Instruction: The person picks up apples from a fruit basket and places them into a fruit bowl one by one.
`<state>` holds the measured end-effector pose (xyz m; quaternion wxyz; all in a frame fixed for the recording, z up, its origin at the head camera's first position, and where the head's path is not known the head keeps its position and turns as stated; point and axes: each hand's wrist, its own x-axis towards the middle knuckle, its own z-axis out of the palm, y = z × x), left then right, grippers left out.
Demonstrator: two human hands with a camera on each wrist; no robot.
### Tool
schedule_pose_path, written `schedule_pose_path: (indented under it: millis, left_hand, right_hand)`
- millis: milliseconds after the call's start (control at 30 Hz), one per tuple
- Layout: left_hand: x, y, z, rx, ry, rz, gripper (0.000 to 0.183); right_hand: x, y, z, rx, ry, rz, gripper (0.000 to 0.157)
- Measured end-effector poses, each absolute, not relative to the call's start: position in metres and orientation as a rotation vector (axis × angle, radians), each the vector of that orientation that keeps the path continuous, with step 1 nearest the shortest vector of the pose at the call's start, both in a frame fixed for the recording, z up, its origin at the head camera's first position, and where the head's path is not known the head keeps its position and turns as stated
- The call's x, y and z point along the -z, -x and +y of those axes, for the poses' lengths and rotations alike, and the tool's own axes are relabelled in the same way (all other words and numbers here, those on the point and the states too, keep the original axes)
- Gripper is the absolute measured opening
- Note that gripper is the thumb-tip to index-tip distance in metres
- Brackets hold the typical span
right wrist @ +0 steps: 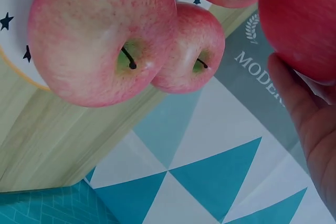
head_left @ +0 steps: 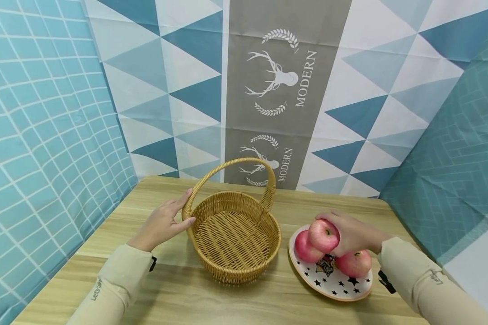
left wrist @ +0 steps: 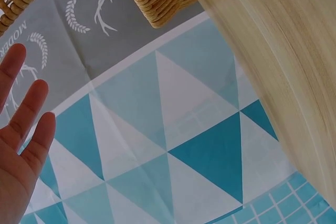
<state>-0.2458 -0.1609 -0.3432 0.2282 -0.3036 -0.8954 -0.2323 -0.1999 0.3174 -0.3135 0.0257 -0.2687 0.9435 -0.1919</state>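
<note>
A woven wicker basket (head_left: 233, 275) with a tall arched handle stands on the wooden table, its inside bare. Beside it my left hand (head_left: 166, 221) has its index finger and thumb at the left foot of the handle. Its other fingers are extended in the left wrist view, apart from the wicker. My right hand (head_left: 354, 232) grips a red apple (head_left: 323, 235) above the star-patterned plate (head_left: 321, 289). On that plate lie a left apple (head_left: 305, 250) and a right apple (head_left: 354, 264). Another apple (right wrist: 197, 51) shows in the right wrist view, hidden by my hand in the head view.
A patterned cloth (head_left: 264, 90) with deer heads and triangles hangs behind the table (head_left: 179, 293). Blue tiled sheeting (head_left: 44, 135) borders the left side, and a teal sheet (head_left: 443, 149) borders the right. The basket's handle arches high above its rim.
</note>
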Motion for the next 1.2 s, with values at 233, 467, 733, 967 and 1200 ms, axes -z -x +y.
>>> schedule_pose_path:
  millis: [233, 467, 733, 967, 1200]
  left_hand:
    - [0.343, 0.246, -0.160, 0.633, 0.848, -2.450, 0.071]
    - [0.343, 0.247, -0.157, 0.634, 0.857, -2.456, 0.072]
    - [0.342, 0.245, -0.159, 0.638, 0.840, -2.466, 0.072]
    - [0.344, 0.244, -0.159, 0.652, 0.832, -2.466, 0.072]
    - [0.345, 0.244, -0.159, 0.647, 0.834, -2.445, 0.074]
  right_hand:
    - [0.317, 0.197, 0.328, 0.654, 0.957, 2.866, 0.071]
    - [0.321, 0.191, 0.336, 0.716, 1.024, 2.753, 0.068]
    - [0.322, 0.182, 0.340, 0.739, 0.917, 2.676, 0.068]
    - [0.333, 0.176, 0.343, 0.751, 1.062, 2.679, 0.070]
    - [0.345, 0.175, 0.343, 0.771, 1.216, 2.649, 0.069]
